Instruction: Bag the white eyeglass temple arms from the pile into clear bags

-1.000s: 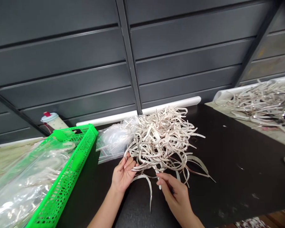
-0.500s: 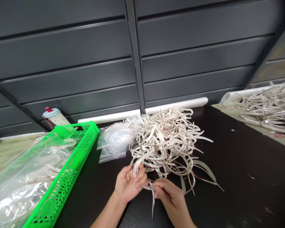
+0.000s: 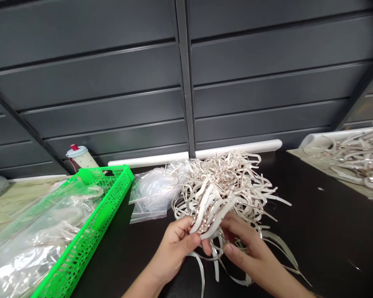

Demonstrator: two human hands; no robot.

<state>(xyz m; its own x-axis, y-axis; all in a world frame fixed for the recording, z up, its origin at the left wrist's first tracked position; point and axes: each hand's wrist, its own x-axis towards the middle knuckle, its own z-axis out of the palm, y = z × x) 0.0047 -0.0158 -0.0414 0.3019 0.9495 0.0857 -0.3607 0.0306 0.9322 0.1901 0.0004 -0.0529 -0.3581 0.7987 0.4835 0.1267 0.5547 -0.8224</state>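
A bunch of flat white strips (image 3: pixel 214 211) with shiny, brownish edges is in my left hand (image 3: pixel 180 244), its thumb pressed over their near ends. My right hand (image 3: pixel 248 245) is curled around the right side of the bunch, its fingertips partly hidden behind the strips. Some strips hang below both hands over the dark tabletop. Just beyond lies a tangled heap of similar strips (image 3: pixel 236 174), which the bunch partly covers.
Left of the heap lie clear plastic bags (image 3: pixel 155 194). A green perforated crate (image 3: pixel 104 211) with bagged strips stands at left, a lidded cup (image 3: pixel 82 157) behind it. White foam tubes (image 3: pixel 239 149) line the grey panel wall. Another strip pile (image 3: pixel 360 153) is at far right.
The strips in my left hand now form a fuller, raised bunch pointing up and right. My right hand has gone from pinching a strip low down to curling around the bunch. The view has shifted slightly.
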